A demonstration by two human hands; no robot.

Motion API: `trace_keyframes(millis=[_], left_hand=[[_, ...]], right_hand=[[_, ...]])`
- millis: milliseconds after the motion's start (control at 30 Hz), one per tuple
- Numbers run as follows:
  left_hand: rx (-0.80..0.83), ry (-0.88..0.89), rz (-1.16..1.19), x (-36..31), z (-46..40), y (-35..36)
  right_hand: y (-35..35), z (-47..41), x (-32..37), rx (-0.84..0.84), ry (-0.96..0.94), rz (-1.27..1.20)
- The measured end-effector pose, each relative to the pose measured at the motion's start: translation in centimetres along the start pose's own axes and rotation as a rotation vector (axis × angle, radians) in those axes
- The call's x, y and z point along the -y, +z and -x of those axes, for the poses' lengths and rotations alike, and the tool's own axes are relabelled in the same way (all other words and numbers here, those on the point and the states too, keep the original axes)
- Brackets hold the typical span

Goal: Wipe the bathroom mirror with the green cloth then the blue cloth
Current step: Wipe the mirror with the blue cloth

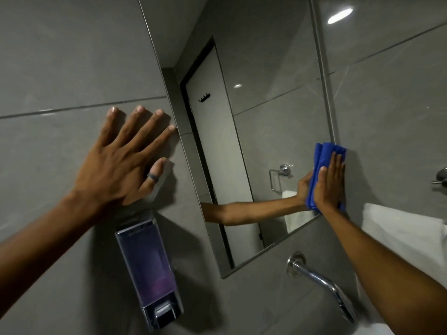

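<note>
The mirror (261,76) hangs on a grey tiled wall and runs tilted across the middle of the view. My right hand (330,183) presses a folded blue cloth (324,153) flat against the mirror's lower right edge, partly over the frame and the tile beside it. The cloth and arm are reflected in the glass. My left hand (121,163) lies flat with fingers spread on the wall tile left of the mirror, holding nothing; a dark ring is on its thumb. No green cloth is in view.
A wall soap dispenser (147,269) with purple liquid hangs below my left hand. A chrome tap spout (321,279) sticks out under the mirror. A white towel (401,240) hangs at the right, with a chrome fitting (441,176) above it.
</note>
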State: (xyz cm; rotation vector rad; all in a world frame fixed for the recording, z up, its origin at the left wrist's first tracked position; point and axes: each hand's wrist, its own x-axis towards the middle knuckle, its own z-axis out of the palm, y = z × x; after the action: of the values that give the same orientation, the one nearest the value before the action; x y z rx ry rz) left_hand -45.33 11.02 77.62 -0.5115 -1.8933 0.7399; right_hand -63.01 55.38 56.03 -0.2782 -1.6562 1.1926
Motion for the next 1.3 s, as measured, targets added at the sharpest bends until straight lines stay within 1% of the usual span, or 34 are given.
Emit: trace_keyframes(millis=[100, 200, 300, 367, 467, 600, 733, 833, 967, 1067, 1167, 1200, 1267, 1300], left_hand=[[0.001, 0.001, -0.004, -0.1, 0.0, 0.1], [0.007, 0.003, -0.006, 0.1, -0.2, 0.2], [0.018, -0.002, 0.011, -0.1, -0.1, 0.2], [0.026, -0.002, 0.026, -0.1, -0.1, 0.0], [0.033, -0.011, 0.031, 0.1, -0.5, -0.4], [0.022, -0.106, 0.046, 1.9, -3.4, -1.4], [-0.007, -0.171, 0.041, 4.0, -7.1, -2.6], [-0.061, -0.215, 0.021, 4.4, -8.2, -2.4], [-0.109, -0.211, 0.002, 4.3, -8.2, -1.8], [-0.109, -0.208, -0.009, 4.3, -8.2, -1.8], [-0.117, -0.205, -0.02, 4.2, -8.1, -1.9], [-0.116, -0.209, -0.019, 4.2, -8.1, -1.9], [-0.111, -0.208, -0.017, 4.2, -8.2, -1.8], [-0.108, -0.21, -0.016, 4.2, -8.2, -1.8]], right_hand=[[0.9, 3.7, 3.1, 0.028, -0.155, 0.009], [2.6, 10.5, 8.1, 0.122, -0.347, 0.12], [5.1, 17.5, 14.1, 0.153, -0.518, 0.093], [6.1, 19.6, 18.1, 0.175, -0.593, 0.082], [6.2, 18.8, 22.7, 0.19, -0.651, 0.086], [5.7, 13.8, 25.6, 0.183, -0.736, 0.085], [4.8, 6.5, 25.1, 0.096, -0.645, 0.092], [3.8, 1.2, 23.2, 0.08, -0.59, 0.09], [2.3, -5.0, 18.3, 0.072, -0.496, 0.038], [1.1, -8.8, 14.1, 0.012, -0.373, 0.071], [0.4, -11.2, 11.4, -0.044, -0.2, 0.083], [0.4, -11.4, 11.1, -0.049, -0.168, 0.081], [0.7, -11.3, 11.5, -0.052, -0.162, 0.089], [1.0, -10.9, 12.2, -0.051, -0.2, 0.095]])
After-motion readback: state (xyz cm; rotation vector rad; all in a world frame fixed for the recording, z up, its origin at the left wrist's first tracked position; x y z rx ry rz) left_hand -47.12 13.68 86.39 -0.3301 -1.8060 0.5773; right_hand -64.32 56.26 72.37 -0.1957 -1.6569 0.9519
